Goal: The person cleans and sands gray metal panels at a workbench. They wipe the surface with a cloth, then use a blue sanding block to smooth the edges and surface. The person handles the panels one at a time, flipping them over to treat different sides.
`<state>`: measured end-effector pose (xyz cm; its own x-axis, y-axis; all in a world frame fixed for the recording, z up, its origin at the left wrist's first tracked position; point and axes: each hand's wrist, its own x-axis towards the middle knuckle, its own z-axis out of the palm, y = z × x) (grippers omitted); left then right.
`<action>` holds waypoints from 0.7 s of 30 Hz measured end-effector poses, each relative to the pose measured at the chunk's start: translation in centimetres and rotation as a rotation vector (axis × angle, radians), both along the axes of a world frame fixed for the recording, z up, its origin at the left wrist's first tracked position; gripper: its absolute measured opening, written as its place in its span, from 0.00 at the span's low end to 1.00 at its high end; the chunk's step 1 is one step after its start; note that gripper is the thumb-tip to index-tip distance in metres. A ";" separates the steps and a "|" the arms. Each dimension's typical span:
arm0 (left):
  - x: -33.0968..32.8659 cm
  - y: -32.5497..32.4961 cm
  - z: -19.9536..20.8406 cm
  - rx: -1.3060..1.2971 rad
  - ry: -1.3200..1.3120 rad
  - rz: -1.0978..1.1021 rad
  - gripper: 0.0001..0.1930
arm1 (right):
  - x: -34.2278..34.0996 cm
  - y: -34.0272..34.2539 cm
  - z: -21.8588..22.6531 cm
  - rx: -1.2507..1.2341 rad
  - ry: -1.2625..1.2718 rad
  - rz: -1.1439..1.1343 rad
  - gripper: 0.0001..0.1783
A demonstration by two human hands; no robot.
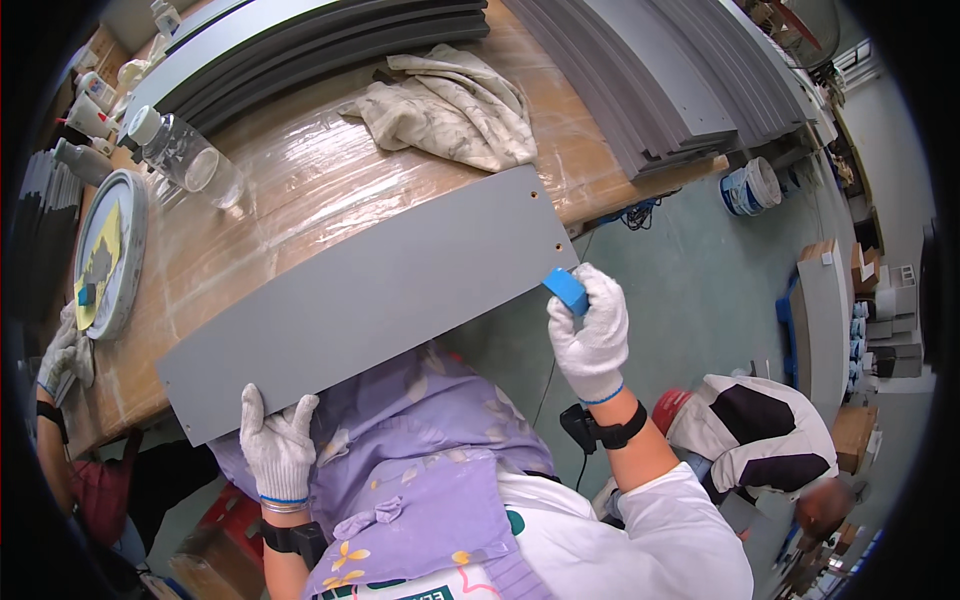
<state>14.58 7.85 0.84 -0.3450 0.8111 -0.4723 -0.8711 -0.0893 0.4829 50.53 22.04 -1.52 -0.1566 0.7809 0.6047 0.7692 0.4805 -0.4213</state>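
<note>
A long, slightly curved grey panel (370, 290) lies slanted across the near edge of the table, partly overhanging it. Two small holes show at its right end. My left hand (278, 450), in a white knit glove, grips the panel's near edge toward the left, two spread fingers on top; the other fingers are partly hidden. At the right end, my gloved right hand (592, 335) pinches a small blue block (567, 291) between thumb and fingers. The block is at the panel's corner; whether it touches the panel I cannot tell.
Beyond the panel are a crumpled cloth (450, 110), a clear bottle (190, 160) and stacked grey panels (640, 90). A round tub lid (125, 300) holds a yellow sheet and another blue block. A co-worker's gloved hand (65, 355) is at left; another person (755, 430) bends at right.
</note>
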 end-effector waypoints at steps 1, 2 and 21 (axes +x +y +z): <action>0.0 0.1 -0.1 0.011 -0.013 -0.016 0.15 | 1.2 0.5 -0.4 -0.017 0.021 -0.107 0.29; -0.1 0.1 -0.2 0.024 -0.028 -0.026 0.16 | 2.1 1.0 -0.4 -0.021 0.013 -0.142 0.29; 0.1 0.2 -0.2 0.026 -0.131 0.065 0.14 | -4.3 -1.9 0.7 0.041 -0.054 0.227 0.31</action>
<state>14.70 8.07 0.62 -0.3343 0.8016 -0.4957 -0.9184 -0.1591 0.3621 46.23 20.09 -0.77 -0.3587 0.6971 0.6208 0.6605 0.6595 -0.3589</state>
